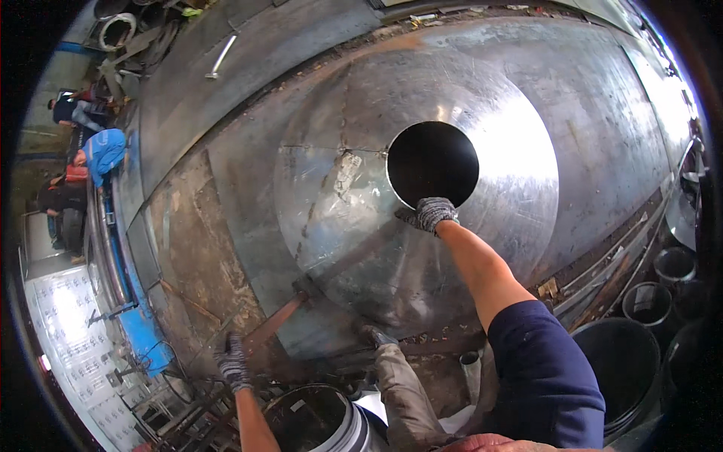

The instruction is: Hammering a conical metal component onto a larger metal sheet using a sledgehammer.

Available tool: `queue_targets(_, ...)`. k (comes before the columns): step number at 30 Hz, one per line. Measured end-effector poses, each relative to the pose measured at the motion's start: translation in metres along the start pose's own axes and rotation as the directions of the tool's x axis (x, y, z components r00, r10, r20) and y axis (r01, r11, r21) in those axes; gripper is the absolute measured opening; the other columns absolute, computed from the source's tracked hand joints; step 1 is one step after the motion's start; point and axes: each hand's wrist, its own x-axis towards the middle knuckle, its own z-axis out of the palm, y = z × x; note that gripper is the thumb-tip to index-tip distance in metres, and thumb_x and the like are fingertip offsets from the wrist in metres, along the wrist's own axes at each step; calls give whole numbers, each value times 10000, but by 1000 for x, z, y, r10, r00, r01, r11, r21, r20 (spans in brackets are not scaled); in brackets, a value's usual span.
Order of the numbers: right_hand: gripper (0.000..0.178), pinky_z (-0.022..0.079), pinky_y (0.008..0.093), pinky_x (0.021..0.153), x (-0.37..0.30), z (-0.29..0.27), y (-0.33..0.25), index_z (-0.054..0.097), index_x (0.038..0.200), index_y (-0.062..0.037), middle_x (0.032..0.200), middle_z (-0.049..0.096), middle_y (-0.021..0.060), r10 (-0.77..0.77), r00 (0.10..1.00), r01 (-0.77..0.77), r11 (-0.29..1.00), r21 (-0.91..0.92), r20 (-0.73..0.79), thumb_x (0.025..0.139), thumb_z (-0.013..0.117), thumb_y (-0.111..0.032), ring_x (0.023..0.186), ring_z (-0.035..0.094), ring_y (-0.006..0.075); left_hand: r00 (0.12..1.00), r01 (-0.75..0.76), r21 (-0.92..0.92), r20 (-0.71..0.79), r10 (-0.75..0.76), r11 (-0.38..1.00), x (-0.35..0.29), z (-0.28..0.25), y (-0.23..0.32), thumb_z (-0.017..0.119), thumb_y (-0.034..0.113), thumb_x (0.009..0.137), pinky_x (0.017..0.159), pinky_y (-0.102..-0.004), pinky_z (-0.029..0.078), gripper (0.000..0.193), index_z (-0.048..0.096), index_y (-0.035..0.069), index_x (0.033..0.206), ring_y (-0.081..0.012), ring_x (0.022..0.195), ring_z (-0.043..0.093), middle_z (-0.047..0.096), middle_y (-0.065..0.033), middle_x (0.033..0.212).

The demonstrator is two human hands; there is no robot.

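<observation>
A large shiny sheet-metal cone (346, 203) with a round opening at its top sits on a flat steel sheet. My right hand (433, 214), in a grey knit glove, grips the near rim of that opening, its fingers over the edge and thumb outside. At the lower left my gloved left hand (233, 361) is closed around the end of a reddish-brown handle, somewhat blurred. This looks like a long hammer (277, 320), its small dark head by the cone's near-left edge. A seam runs from the opening toward the left, with a pale scraped patch beside it.
Another hammer (221, 57) with a silvery handle lies on the far-left sheet. Open metal cylinders (648, 303) stand at the right, and a large drum (350, 422) by my legs. A blue machine (144, 339) and a person in blue (104, 154) are at the left.
</observation>
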Motion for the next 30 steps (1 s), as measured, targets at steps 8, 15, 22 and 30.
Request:
queue_targets(8,863,280,552,1192,-75,39,-9,367,1564,-109,1624,327,201,-127,864,77,990,-122,-487,890,648,-571,1508,252,441,990,143,80,6,-144,986,-76,-6,-23,636,576,926,1004,-447,486,692,630,9,1324,-360,1206,636,663,-214,1315)
queue_targets(15,614,488,440,953,-351,100,100,672,1274,-23,1212,710,201,255,948,-314,851,420,191,960,547,-536,1116,661,355,984,-117,-69,127,125,991,-44,-13,1,742,492,898,926,-417,521,564,707,1,1174,-304,1104,701,729,-187,1203)
queue_targets(22,500,507,438,881,-678,177,153,682,1208,-70,1064,729,182,794,338,-641,-198,741,505,955,610,-495,1023,685,316,845,-327,-393,286,452,859,-22,-15,76,756,292,906,936,-383,527,362,724,49,1172,-283,1063,710,741,-172,1142)
queue_targets(30,319,507,380,606,-743,216,65,694,1011,-125,814,673,43,588,667,-590,41,807,458,941,716,-434,671,637,211,807,-388,246,556,198,888,-50,-48,17,771,506,817,1048,-457,455,705,618,109,1378,-343,1240,594,643,-125,1397)
